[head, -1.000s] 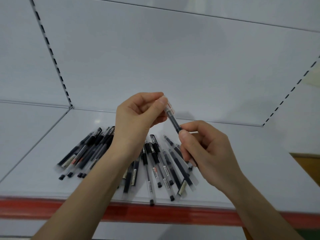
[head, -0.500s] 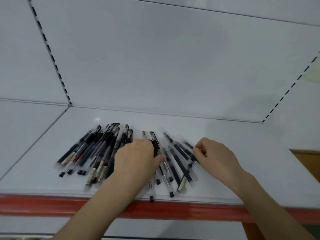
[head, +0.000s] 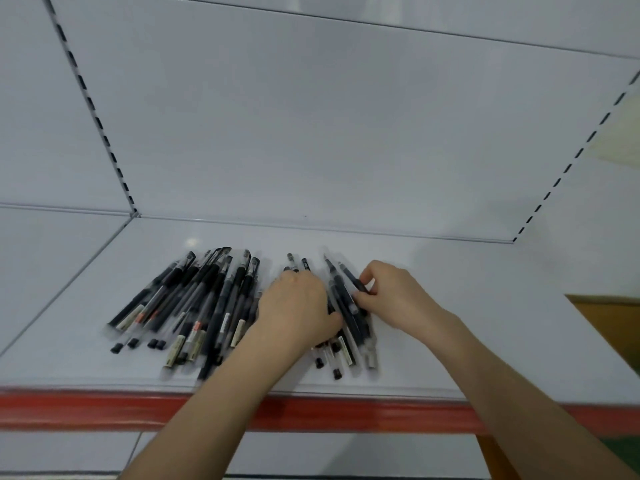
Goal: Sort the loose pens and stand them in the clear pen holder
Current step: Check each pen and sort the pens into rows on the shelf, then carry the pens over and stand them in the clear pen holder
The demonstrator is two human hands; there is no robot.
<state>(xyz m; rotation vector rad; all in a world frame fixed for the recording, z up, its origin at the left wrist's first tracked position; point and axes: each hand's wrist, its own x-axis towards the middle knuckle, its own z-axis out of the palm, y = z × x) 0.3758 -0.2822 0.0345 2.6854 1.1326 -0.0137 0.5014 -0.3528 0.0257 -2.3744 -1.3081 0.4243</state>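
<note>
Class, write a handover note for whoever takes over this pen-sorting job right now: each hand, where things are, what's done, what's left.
Left hand: lies over the right bunch of black-and-clear plastic pens; fingers hidden.
Right hand: pinches one black pen at that bunch's right edge.
Larger pile of pens lies to the left on the white shelf.
Done: two rough groups; clear holder not in view.
Left: sort, then stand all pens in the holder.

Both bare forearms are reaching forward and converging. The left hand point(head: 298, 306) is lying palm down, fingertips hidden; the right hand point(head: 394, 296) is pinching a pen point(head: 349, 275) with curled fingers point(head: 367, 301).
</note>
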